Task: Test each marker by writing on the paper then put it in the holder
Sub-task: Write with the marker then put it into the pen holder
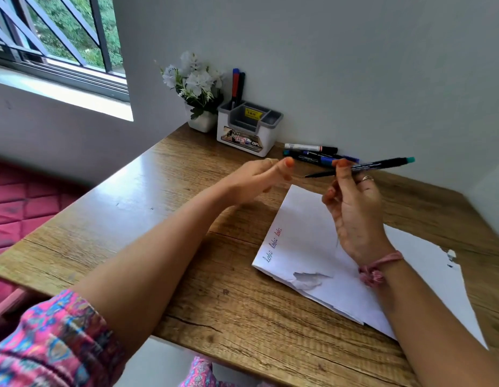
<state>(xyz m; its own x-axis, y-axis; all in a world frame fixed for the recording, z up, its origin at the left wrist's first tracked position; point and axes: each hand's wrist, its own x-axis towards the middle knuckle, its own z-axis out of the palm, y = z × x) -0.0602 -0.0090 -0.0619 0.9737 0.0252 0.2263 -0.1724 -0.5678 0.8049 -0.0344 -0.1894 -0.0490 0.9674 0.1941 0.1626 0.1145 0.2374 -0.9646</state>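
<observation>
we see a slim dark marker (363,166) with a teal end cap, its fine tip bare and pointing left; our right hand (351,208) pinches it mid-barrel between thumb and fingertips, above the white paper (307,247); three small words sit below the grip near the sheet's left edge; our left hand (259,180) hovers just left of the tip, fingers loosely together, and whether it holds anything we cannot tell; beyond it stands the holder (248,129) with two markers (237,85) upright; more markers (315,153) lie behind the grip.
</observation>
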